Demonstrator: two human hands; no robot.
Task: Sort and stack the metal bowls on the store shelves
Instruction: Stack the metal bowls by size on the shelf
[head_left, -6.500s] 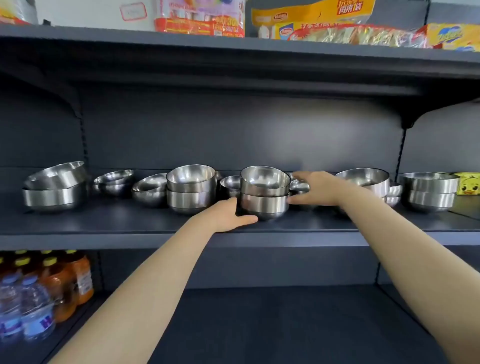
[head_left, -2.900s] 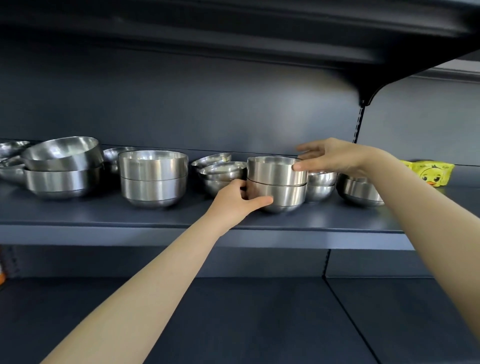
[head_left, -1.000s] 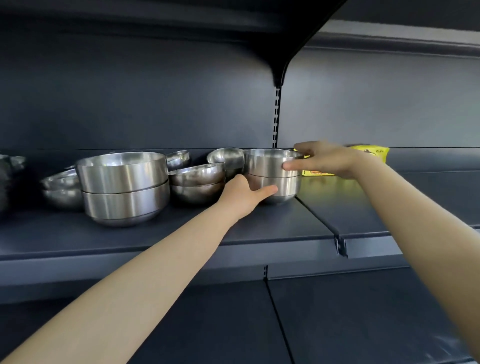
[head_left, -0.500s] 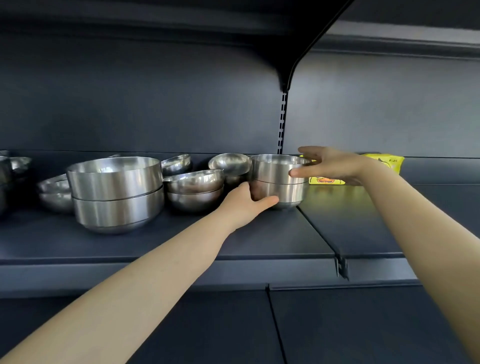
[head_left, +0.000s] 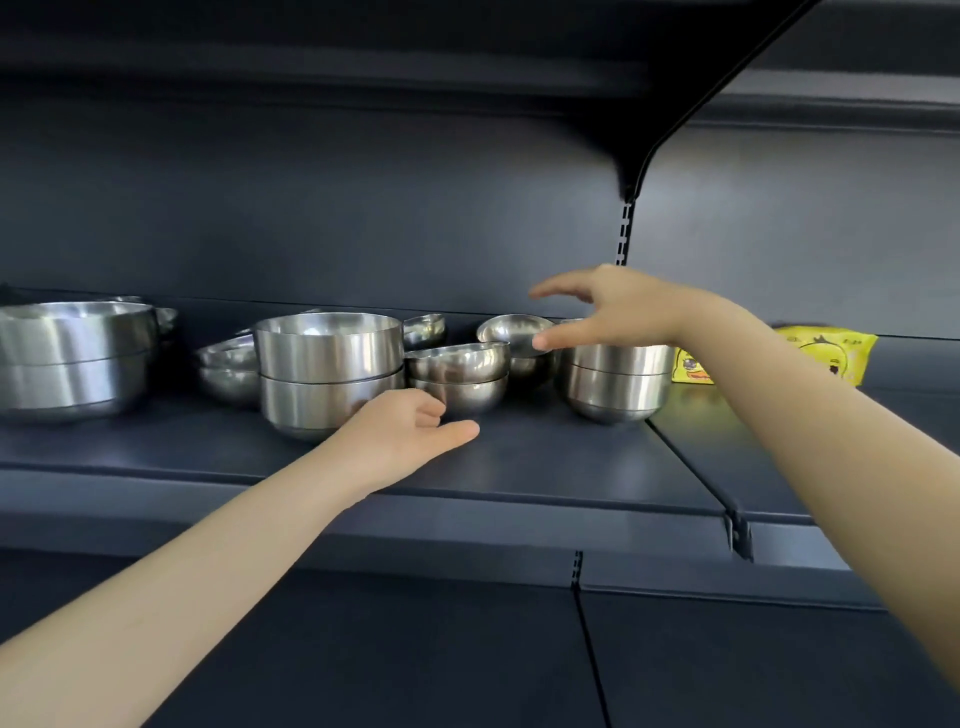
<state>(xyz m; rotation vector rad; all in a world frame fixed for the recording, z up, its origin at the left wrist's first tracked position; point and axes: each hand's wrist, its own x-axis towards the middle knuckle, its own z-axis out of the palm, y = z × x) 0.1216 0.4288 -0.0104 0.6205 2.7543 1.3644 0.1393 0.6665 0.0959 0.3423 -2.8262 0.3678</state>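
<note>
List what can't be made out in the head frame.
Head view:
Right stack: rim hidden by right hand.
Yellow pack: middle behind right forearm, print too small.
Leftmost stack: cut off by left edge.
Rear bowls: count hidden behind middle stack.
Left hand: contact with middle stack unclear.

No readable text, yellow packet print blurred

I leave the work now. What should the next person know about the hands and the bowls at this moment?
Left hand: open, empty, in front of the big stack.
Right hand: open, over the right stack, not gripping it.
Done: big stack, small stack and right stack each stand two bowls high.
Left: the tilted bowl behind them looks not properly stacked; it likely needs a matching stack.
</note>
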